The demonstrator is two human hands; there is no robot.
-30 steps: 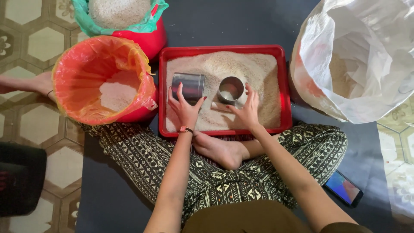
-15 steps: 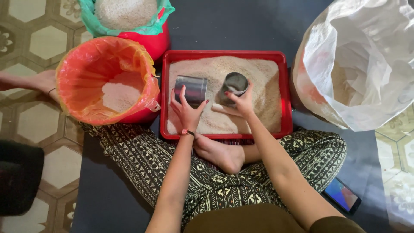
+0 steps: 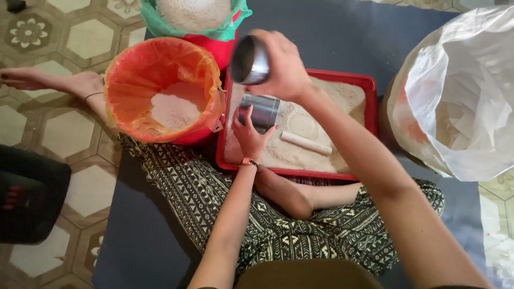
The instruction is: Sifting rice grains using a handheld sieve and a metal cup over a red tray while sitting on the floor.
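White sack (image 3: 460, 96) right of red tray (image 3: 369, 85)

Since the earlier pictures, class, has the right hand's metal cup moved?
Yes. The right hand has lifted the cup off the sand in the red tray, up over the tray's far left corner.

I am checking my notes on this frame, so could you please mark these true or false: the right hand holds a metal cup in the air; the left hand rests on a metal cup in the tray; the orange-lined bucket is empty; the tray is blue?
1. The right hand holds a metal cup in the air: true.
2. The left hand rests on a second metal cup in the tray: true.
3. The orange-lined bucket is empty: false, it holds some pale powder.
4. The tray is blue: false, it is red.
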